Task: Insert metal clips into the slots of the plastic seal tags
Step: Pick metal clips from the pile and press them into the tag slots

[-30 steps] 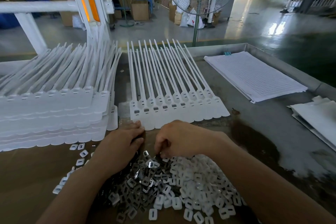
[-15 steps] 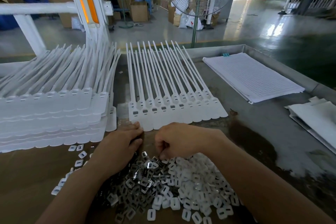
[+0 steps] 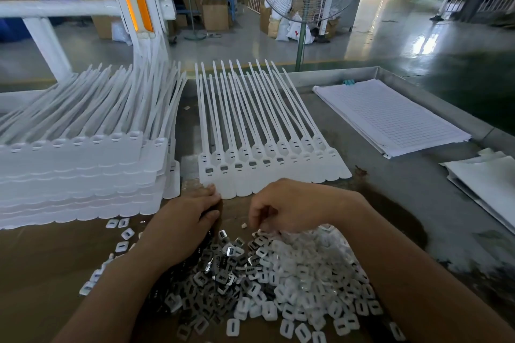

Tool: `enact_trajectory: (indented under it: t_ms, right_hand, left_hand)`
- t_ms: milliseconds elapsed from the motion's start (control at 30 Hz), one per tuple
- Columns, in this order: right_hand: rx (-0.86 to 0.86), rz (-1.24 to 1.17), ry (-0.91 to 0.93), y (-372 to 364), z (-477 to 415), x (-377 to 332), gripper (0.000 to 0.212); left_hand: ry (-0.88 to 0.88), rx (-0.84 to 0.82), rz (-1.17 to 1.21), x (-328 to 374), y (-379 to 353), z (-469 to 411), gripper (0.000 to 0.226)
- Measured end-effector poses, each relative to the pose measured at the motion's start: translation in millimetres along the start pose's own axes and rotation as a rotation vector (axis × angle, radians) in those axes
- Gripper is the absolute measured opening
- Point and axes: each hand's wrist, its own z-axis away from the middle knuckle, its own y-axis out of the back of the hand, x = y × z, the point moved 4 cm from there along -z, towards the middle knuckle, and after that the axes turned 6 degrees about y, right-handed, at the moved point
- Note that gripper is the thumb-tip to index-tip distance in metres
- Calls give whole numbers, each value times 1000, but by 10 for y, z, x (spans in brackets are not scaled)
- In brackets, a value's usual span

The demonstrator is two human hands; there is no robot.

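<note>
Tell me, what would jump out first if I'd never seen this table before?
Probably the big heap of small shiny metal clips and white plastic pieces at the near edge, with the left hand and right hand at its far side. Just beyond them lies a fanned row of long-tailed white plastic seal tags, and a tall stack of white tags stands on the left.

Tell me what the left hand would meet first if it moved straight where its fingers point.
The left hand would likely meet the flat row of white plastic seal tags first.
</note>
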Motion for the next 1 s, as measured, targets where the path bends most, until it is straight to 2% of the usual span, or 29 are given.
enact_trajectory:
  t_ms: [100, 300, 433, 600, 1000]
  right_hand:
    - [50, -8, 38, -11, -26, -50, 16]
    - [-37, 123, 57, -133, -85, -107, 19]
    - [-49, 67, 53, -120, -61, -95, 14]
    - [25, -75, 41, -51, -24, -69, 14]
    - [80, -97, 80, 5, 3, -17, 13]
  left_hand:
    - [1, -7, -4, -1, -1, 1, 43]
    - [3, -8, 0, 11, 9, -3, 42]
    - [6, -12, 3, 18, 10, -4, 42]
    - [5, -14, 4, 22, 3, -10, 42]
    - [9, -17, 2, 18, -5, -6, 41]
